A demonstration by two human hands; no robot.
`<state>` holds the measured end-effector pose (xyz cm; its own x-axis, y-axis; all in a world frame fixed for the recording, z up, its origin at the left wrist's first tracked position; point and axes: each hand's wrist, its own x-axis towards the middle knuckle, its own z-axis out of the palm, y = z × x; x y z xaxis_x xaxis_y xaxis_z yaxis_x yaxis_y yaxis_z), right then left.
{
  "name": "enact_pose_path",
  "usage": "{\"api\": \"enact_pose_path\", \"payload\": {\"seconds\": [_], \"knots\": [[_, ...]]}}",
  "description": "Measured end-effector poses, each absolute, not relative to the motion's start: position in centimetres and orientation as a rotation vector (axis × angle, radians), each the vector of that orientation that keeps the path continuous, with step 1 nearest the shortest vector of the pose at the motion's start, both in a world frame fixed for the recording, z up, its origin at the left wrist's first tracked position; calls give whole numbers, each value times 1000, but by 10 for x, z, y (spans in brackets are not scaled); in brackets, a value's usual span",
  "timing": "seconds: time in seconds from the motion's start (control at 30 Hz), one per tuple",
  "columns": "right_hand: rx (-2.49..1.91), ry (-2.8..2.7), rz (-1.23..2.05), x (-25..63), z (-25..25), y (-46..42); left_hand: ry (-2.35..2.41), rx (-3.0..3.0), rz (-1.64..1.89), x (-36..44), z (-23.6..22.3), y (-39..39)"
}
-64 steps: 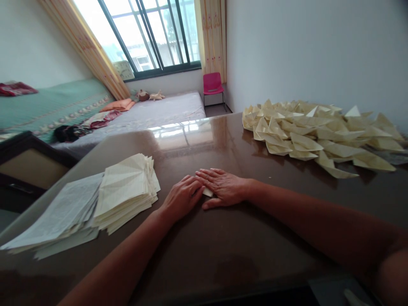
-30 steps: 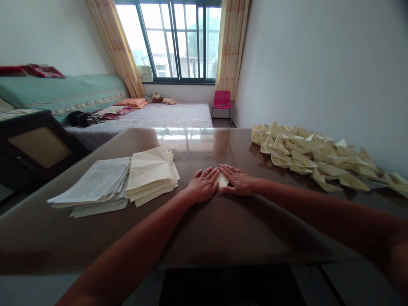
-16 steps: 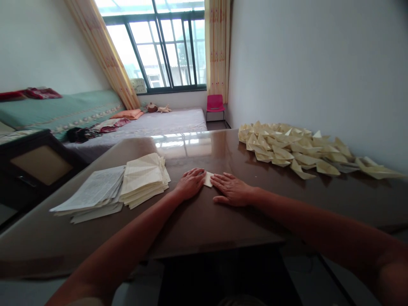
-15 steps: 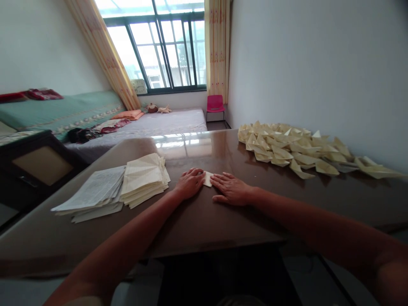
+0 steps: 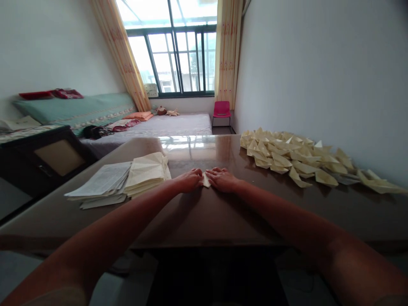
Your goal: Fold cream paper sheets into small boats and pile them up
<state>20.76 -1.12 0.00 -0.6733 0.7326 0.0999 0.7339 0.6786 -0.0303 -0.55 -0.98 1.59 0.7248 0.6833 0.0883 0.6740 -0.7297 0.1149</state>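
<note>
A small folded piece of cream paper [image 5: 206, 181] lies on the brown table [image 5: 204, 225] between my two hands. My left hand [image 5: 190, 180] has its fingers bent and closed at the paper's left edge, thumb side low. Over the paper's right edge lies my right hand [image 5: 222, 179], palm down with its fingers fairly flat and pressing on it. Parts of the paper are covered by the fingertips.
Left of my hands sit a stack of cream sheets [image 5: 145, 172] and a stack of printed sheets [image 5: 100, 180]. Many folded paper boats [image 5: 287, 153] are heaped at the right by the wall. Beyond the table are a bed [image 5: 181, 123] and a pink chair [image 5: 222, 109].
My left fingers have curled in more at the paper, and my right thumb has drawn in beside its palm. The paper has turned slightly. The camera view has shifted a little.
</note>
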Motion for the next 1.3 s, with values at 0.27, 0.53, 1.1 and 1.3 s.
{"api": "enact_pose_path", "payload": {"seconds": [0.27, 0.53, 1.1, 1.3], "knots": [[-1231, -2826, 58, 212, 10, -11, 1194, 2669, 431, -17, 2, 0], [-872, -2958, 378, 207, 2, -7, 1210, 2577, 609, -17, -3, -10], [-703, -2591, 386, 225, -9, 20, 1177, 2616, 549, -15, 9, -21], [-648, -2605, 411, 228, -10, 25, 1312, 2659, 492, -9, 11, -28]]}}
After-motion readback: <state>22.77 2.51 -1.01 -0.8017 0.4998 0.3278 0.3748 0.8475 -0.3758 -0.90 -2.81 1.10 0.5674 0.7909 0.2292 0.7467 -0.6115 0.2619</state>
